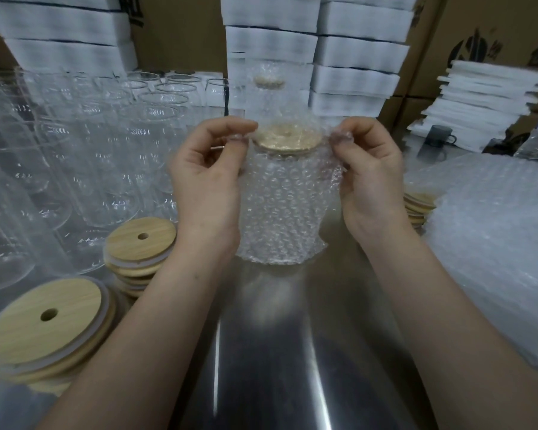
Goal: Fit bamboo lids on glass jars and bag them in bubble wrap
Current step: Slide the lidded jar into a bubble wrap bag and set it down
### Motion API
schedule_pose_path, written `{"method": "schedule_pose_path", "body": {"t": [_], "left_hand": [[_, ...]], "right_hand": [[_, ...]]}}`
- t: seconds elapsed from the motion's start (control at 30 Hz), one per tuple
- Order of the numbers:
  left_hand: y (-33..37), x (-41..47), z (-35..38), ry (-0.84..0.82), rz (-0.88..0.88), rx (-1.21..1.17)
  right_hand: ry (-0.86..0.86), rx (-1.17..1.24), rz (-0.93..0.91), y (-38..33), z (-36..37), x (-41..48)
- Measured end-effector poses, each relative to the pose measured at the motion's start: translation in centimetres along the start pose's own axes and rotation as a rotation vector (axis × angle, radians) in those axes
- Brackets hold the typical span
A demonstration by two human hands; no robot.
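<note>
Our left hand and right hand each pinch the bubble bag mouth; the jar inside is upright, lid up, over the table middle.

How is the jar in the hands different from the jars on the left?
The held jar wears a bamboo lid; the left jars are open on top. The held jar sits inside a bubble wrap bag; the left jars are bare. The left hand and right hand pinch the bag's top edge; nobody touches the left jars. Both are upright glass jars.
</note>
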State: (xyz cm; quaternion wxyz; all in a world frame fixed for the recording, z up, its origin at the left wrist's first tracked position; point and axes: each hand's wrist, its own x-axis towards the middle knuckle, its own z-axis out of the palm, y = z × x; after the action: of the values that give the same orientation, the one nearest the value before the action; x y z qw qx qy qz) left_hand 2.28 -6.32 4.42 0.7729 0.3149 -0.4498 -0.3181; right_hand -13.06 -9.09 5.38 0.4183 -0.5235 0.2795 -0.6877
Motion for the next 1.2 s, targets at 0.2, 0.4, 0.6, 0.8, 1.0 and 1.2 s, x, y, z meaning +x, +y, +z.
{"method": "schedule_pose_path", "body": {"t": [0.2,0.4,0.6,0.8,1.0,1.2], "left_hand": [[-1.0,-0.2,0.0,0.054,-0.110,-0.121],[-1.4,-0.7,0.0,0.096,-0.162,-0.194],[-2.0,-1.4,0.1,0.151,-0.169,-0.171],[-2.0,-2.4,0.9,0.025,-0.138,-0.036],[-2.3,-2.0,1.0,-0.010,-0.172,-0.203],[-2.6,-1.5,0.4,0.051,-0.316,-0.491]], "right_hand": [[0.003,-0.091,-0.022,0.5,0.1,0.1],[0.089,-0.317,-0.181,1.4,0.6,-0.7],[0.092,-0.560,-0.219,1.7,0.9,-1.5],[-0.008,-0.685,0.096,1.2,2.3,-1.8],[0.004,-0.573,0.243,1.6,3.4,-0.4],[0.022,-0.480,0.370,2.0,3.7,1.6]]}}
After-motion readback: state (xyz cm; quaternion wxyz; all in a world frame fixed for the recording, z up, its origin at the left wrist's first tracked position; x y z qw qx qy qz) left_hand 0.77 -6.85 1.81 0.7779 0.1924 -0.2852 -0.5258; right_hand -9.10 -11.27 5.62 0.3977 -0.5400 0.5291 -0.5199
